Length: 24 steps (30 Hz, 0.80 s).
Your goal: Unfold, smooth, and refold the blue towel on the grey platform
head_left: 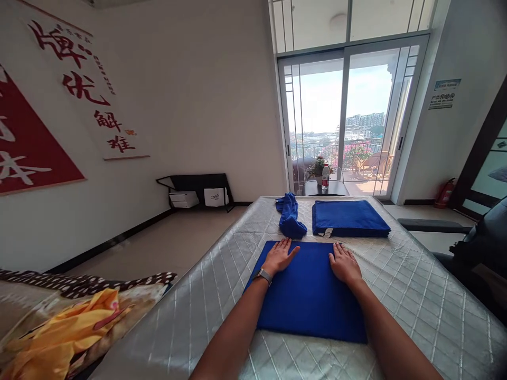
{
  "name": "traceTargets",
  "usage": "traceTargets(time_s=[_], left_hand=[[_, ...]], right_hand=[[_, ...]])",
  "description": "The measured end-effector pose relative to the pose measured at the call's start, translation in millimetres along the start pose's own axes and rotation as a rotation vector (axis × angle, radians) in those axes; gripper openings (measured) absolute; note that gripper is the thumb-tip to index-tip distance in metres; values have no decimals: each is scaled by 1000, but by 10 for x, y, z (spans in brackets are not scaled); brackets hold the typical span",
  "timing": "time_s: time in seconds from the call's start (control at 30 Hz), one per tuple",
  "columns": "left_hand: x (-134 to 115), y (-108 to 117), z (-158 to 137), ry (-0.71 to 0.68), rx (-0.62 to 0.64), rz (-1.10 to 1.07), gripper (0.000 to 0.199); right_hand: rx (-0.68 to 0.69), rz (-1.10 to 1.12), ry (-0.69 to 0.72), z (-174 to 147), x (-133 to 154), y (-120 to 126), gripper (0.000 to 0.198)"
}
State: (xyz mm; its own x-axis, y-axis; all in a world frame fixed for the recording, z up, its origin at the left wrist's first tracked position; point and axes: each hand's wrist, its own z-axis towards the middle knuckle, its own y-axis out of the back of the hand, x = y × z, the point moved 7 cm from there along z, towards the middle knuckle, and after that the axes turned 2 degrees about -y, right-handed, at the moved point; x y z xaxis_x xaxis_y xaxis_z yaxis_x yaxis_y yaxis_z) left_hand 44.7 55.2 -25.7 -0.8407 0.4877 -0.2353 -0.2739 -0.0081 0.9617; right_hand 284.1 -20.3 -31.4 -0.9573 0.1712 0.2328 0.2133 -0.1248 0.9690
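A blue cloth lies spread flat in front of me on a silvery quilted cover. My left hand rests palm down near its far left corner, fingers stretched and thumb apart; a watch is on that wrist. At the far right corner my right hand lies flat too, with fingers extended. Beyond the left hand is a crumpled blue cloth. A neat stack of folded blue cloths with a white tag sits past the right hand.
Yellow fabric and a brown dotted blanket lie at the lower left. A black rack with white boxes stands by the wall. Black seating is close on the right. Behind the covered surface are a bottle, a plant and glass doors.
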Motion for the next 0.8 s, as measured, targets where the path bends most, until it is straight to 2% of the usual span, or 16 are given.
traceTargets(time_s=[0.13, 0.23, 0.63, 0.8], left_hand=[[441, 117, -127, 63, 2, 11, 88], [627, 148, -169, 117, -2, -10, 87], [639, 172, -187, 134, -57, -9, 89], [647, 164, -175, 136, -56, 20, 89]], right_hand=[[-7, -13, 0, 9, -9, -8, 67], [0, -17, -8, 12, -17, -10, 67], [-3, -66, -9, 42, -24, -50, 66], [-38, -60, 14, 8, 7, 24, 64]])
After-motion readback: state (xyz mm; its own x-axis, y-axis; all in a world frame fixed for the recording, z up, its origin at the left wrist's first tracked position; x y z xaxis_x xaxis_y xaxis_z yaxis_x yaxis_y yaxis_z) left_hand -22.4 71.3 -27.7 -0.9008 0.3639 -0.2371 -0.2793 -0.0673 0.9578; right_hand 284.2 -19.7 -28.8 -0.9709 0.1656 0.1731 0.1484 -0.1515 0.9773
